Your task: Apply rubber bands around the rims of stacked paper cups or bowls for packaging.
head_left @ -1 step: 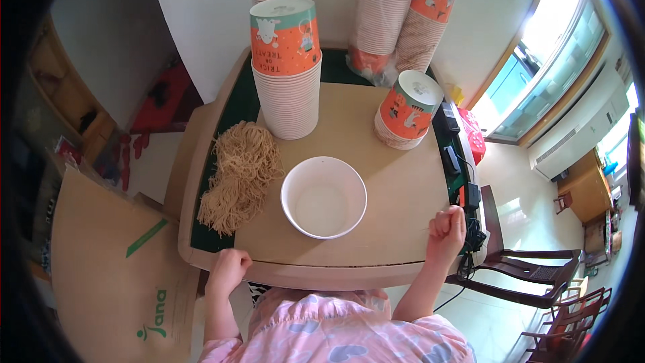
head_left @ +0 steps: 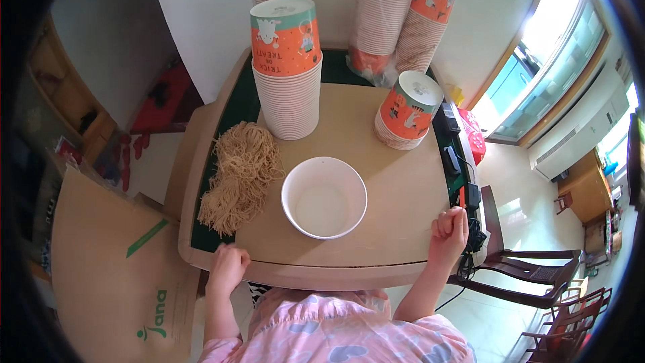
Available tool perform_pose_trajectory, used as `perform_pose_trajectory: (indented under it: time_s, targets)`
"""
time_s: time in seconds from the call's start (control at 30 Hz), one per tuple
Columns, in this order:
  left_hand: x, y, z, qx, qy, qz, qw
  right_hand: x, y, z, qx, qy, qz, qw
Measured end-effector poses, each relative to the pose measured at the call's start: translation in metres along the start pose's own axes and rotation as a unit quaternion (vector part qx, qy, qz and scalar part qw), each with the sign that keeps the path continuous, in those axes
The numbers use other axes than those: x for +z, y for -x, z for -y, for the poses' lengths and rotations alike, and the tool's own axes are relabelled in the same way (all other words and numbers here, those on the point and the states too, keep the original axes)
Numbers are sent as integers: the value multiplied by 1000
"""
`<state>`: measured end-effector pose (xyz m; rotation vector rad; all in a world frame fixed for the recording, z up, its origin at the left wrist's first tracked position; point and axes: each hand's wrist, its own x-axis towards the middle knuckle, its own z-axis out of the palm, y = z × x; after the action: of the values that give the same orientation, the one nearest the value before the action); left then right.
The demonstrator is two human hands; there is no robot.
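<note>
A white empty paper bowl (head_left: 324, 196) stands in the middle of a light wooden table (head_left: 396, 195). To its left lies a pile of dry tan noodles (head_left: 240, 175). My left hand (head_left: 228, 269) rests curled on the table's near edge, just below the noodles, holding nothing that I can see. At the near right edge of the table my right hand (head_left: 450, 232) is closed in a fist, apart from the bowl. A small orange stick (head_left: 461, 196) lies just beyond its knuckles; whether they touch I cannot tell.
A tall stack of upturned orange-and-teal paper bowls (head_left: 287, 74) stands behind the noodles, a short stack (head_left: 406, 111) at back right, sleeved stacks (head_left: 403, 20) against the wall. Black devices and cables (head_left: 463, 161) line the right edge. Cardboard box (head_left: 101, 275) at left, dark chairs (head_left: 537, 282) at right.
</note>
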<state>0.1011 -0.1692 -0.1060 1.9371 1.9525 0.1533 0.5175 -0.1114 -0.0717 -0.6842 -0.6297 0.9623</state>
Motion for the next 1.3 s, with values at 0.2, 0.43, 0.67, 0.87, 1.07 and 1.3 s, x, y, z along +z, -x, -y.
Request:
perform_pose_trajectory:
  time_s: [0.2, 0.43, 0.67, 0.87, 1.07, 1.3]
  targets:
    - [-19, -34, -90, 236, 58, -224, 944, 38, 42, -19, 192, 218, 100, 952]
    - [-21, -67, -119, 301, 80, -139, 940, 62, 68, -76, 296, 262, 296, 870]
    - [-41, -60, -131, 202, 207, -96, 952, 71, 57, -89, 254, 274, 295, 879]
    - [-37, -61, -130, 246, 198, -111, 942, 67, 49, -94, 202, 270, 283, 898]
    - [-37, -62, -130, 257, 204, -106, 939, 66, 49, -97, 198, 265, 292, 897]
    - [-32, -62, -129, 267, 205, -117, 935, 64, 50, -101, 187, 266, 285, 902]
